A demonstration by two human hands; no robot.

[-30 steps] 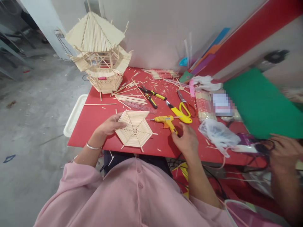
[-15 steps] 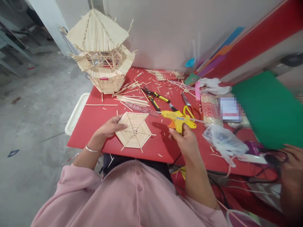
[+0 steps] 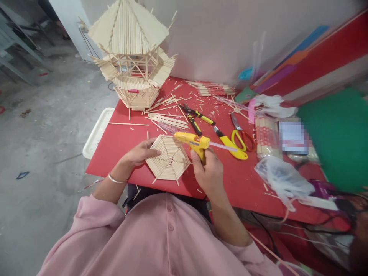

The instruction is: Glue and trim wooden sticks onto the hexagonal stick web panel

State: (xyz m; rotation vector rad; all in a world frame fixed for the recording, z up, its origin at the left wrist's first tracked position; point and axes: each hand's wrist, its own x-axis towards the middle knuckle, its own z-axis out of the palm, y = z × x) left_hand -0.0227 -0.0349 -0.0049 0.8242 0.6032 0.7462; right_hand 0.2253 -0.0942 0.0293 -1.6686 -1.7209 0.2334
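My left hand (image 3: 141, 153) pinches the left edge of a hexagonal panel (image 3: 168, 163) made of thin wooden sticks in a web pattern. Stick ends poke out past its corners. Closed round the handle of a yellow glue gun (image 3: 198, 142) is my right hand (image 3: 209, 168). A translucent glue stick (image 3: 222, 147) juts from the gun's rear. The gun's nozzle end is over the panel's upper right edge; whether it touches cannot be made out.
A stick-built pagoda model (image 3: 130, 57) stands at the back left. Loose sticks (image 3: 168, 119), pliers (image 3: 198, 119), a yellow-handled cutter (image 3: 232, 145), scissors (image 3: 238, 132) and a plastic bag (image 3: 283, 180) lie on the red table (image 3: 115, 147). Another person's arm is blurred at far right.
My right hand has brought the glue gun left, to the panel's upper right edge. The yellow cutter behind it is now uncovered. The camera view has shifted slightly.
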